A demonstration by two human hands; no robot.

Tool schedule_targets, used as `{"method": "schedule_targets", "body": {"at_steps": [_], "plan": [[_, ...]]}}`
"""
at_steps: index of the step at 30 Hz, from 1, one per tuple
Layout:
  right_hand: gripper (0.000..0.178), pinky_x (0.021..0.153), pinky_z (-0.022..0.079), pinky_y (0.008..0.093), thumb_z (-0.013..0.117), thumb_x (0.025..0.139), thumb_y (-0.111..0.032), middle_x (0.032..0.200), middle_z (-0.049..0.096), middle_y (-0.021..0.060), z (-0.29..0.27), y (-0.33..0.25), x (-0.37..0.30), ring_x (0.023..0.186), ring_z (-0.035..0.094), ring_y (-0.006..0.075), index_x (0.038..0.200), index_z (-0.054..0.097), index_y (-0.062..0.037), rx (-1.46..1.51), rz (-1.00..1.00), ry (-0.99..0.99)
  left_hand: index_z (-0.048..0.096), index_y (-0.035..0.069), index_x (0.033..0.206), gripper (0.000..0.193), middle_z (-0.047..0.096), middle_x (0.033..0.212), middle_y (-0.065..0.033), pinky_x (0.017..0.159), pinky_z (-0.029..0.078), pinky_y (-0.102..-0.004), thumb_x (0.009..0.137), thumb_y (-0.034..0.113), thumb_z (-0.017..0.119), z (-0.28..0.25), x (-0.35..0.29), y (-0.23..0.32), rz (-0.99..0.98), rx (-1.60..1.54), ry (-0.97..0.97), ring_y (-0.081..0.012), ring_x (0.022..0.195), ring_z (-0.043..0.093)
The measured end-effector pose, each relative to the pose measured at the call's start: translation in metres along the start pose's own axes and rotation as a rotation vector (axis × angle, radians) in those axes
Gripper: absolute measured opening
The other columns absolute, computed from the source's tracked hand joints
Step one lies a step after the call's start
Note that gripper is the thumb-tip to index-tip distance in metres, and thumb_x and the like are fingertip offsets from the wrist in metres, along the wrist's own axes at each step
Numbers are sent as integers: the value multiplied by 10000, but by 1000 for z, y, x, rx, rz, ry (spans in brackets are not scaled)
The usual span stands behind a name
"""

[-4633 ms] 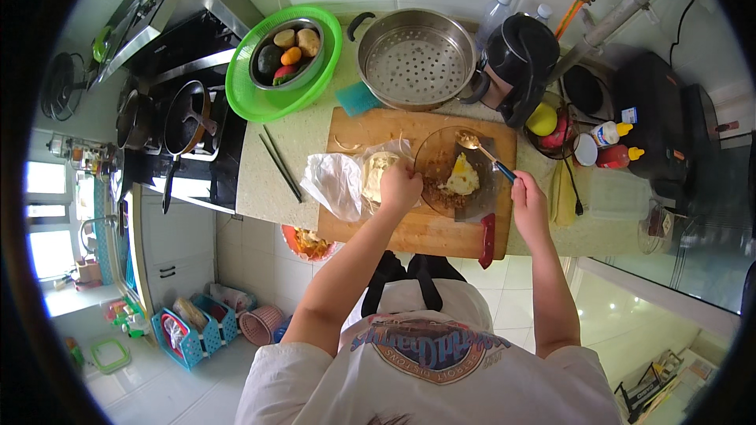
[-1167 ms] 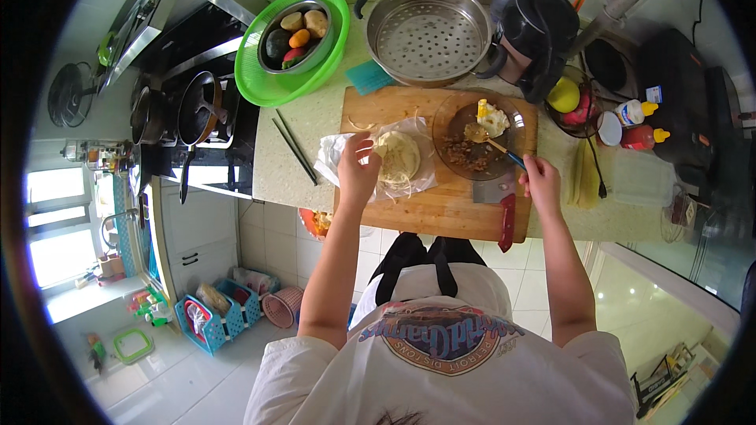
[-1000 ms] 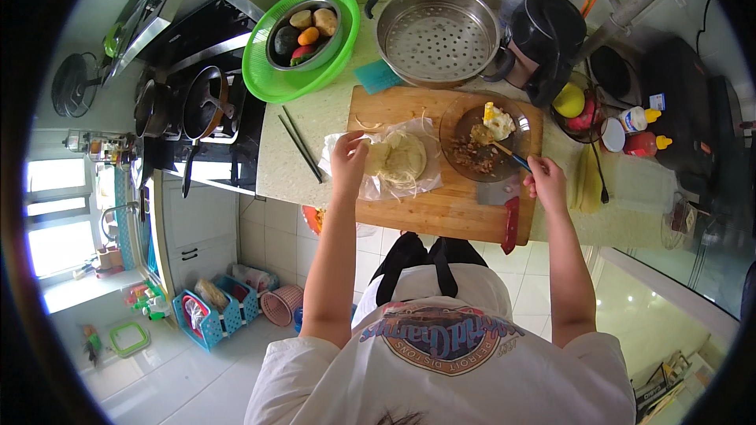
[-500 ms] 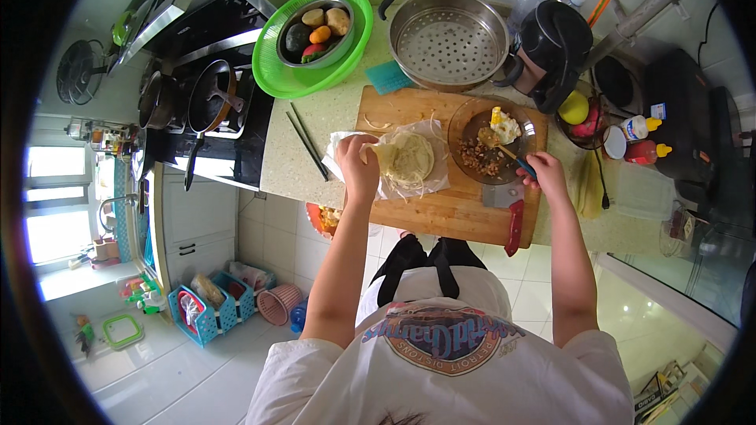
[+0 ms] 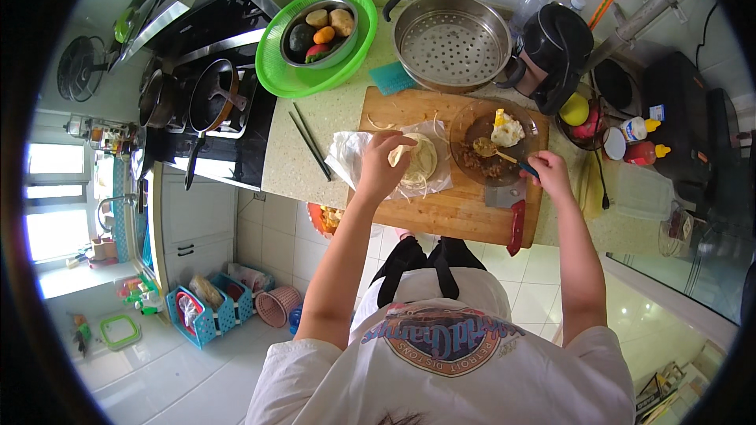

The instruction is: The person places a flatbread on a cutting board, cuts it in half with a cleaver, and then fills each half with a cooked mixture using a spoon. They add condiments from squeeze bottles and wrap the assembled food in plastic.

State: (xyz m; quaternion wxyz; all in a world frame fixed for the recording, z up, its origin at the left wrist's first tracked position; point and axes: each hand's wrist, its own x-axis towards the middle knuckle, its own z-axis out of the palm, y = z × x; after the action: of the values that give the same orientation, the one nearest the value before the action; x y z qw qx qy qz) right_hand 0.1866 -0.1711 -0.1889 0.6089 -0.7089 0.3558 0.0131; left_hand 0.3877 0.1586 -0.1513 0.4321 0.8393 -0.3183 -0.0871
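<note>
My left hand (image 5: 383,169) rests on a round flat bread (image 5: 419,160) that lies on a white plastic sheet (image 5: 354,159) on the wooden cutting board (image 5: 449,208). My right hand (image 5: 547,175) grips a spoon (image 5: 498,151) whose bowl sits in a brown glass bowl (image 5: 494,142). The bowl holds minced filling and a pale lump with a yellow piece. A cleaver with a red handle (image 5: 513,216) lies on the board just below my right hand.
Behind the board stand a metal steamer pot (image 5: 451,39), a green basin (image 5: 315,43) with a bowl of vegetables, and a black kettle (image 5: 555,51). Dark chopsticks (image 5: 307,142) lie to the left. Pans sit on the stove (image 5: 201,98). Sauce bottles (image 5: 639,142) stand right.
My left hand has shifted from the bowl's rim to the flat bread on the plastic sheet. My right hand stays at the bowl, and the spoon now dips into the filling.
</note>
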Motion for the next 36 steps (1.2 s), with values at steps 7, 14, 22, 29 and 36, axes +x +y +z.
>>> {"method": "schedule_targets", "body": {"at_steps": [7,14,22,29,36], "plan": [[145,422,389,224,583,949,-99,734,715,105,3,6,-18,470,531,80,946,645,32,32,-33,53,670,80,1128,289,618,1176,-158,983,459,-389,839,73,663,11,27,30,33,-40,-102,-327,1132,585],[172,409,363,218,602,962,-161,728,716,90,0,10,-21,450,496,66,922,647,-1,64,30,58,659,29,1041,217,671,969,-222,789,530,-461,874,144,581,52,49,53,-246,88,-291,-392,859,663],[258,527,437,220,698,917,-257,693,683,45,-11,-4,-51,558,589,79,972,690,-5,-230,-58,108,604,18,1016,208,653,863,-180,703,519,-450,861,151,644,63,-15,72,-347,-78,-158,-377,792,653],[207,651,519,320,668,904,-133,856,713,141,9,-8,-102,721,691,220,1074,695,-18,-327,-244,401,586,68,1139,371,531,1092,-158,881,464,-445,796,128,714,41,-33,49,-79,369,149,-338,1012,554],[202,665,546,447,624,866,-129,826,666,169,56,-39,-124,728,670,357,1037,707,-60,-845,-193,453,423,35,1341,384,652,1097,-201,707,597,-366,977,72,541,114,-54,41,-781,-902,-231,-268,870,707]]}}
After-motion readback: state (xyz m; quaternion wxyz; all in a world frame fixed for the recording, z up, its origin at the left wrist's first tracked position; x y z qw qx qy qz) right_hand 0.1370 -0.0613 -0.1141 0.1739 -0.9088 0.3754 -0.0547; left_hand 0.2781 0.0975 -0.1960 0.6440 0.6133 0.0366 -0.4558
